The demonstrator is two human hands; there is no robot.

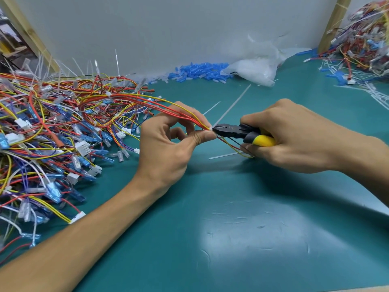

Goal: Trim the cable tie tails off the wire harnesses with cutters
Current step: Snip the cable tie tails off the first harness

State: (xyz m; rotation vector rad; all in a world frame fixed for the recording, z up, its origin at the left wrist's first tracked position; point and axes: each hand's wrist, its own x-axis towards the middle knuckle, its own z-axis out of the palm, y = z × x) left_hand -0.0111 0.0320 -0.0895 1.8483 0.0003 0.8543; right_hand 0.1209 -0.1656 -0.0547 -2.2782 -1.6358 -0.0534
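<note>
- Two hands close together over the green mat
- Pinched between thumb and forefinger of the left hand: a thin harness of red and yellow wires, gripped right at its white cable tie
- Wrapped in the right hand: yellow-handled cutters, black nose against the tie head
- Slanting up and away from the cutter tips: the tie tail, white, straight, uncut
- Flat on the mat just below: one cut tail
- Far left, a tangled harness pile; far right, a second pile
</note>
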